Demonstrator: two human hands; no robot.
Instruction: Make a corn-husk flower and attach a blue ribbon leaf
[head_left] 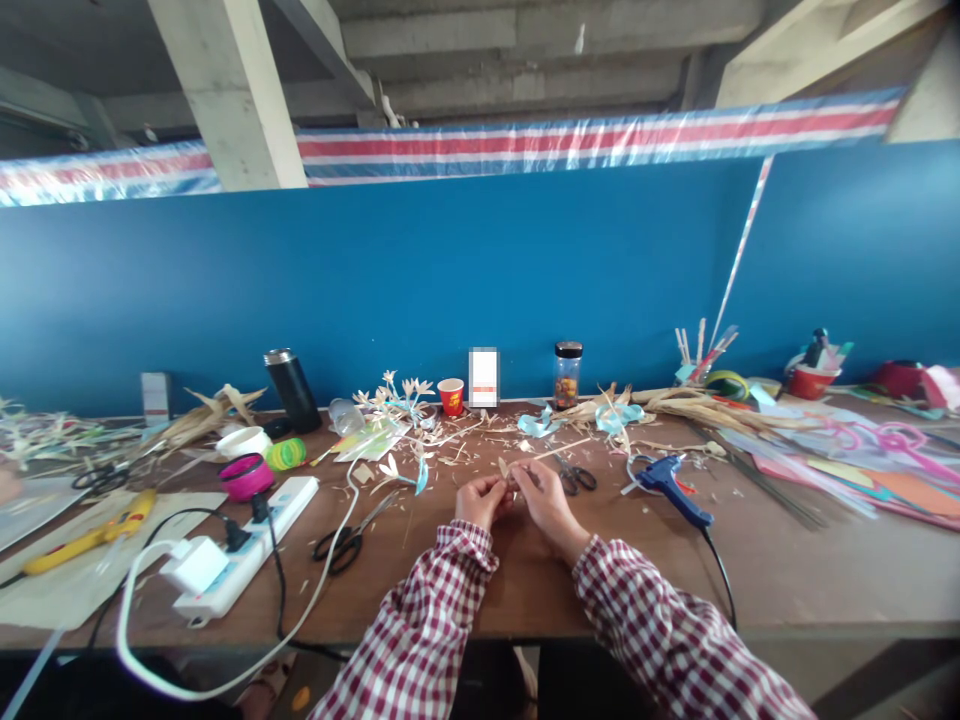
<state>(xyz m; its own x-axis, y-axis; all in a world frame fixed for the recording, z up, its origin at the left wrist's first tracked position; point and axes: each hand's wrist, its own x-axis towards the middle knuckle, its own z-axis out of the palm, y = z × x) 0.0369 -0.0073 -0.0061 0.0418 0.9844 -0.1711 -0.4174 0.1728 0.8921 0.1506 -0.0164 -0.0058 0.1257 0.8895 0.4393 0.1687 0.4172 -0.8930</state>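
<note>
Left hand and right hand: grip pinched closed on a small pale strip; scissors lie near the right hand on the counter.

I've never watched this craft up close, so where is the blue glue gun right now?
In the head view, the blue glue gun lies on the table, to the right of the right hand and the black-handled scissors.

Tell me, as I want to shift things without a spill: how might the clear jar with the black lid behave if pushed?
The jar would probably tip if pushed near the top, being taller than wide. Its smooth, shiny side may feel slippery. The orange-brown contents sit low, which could steady it slightly.
</note>
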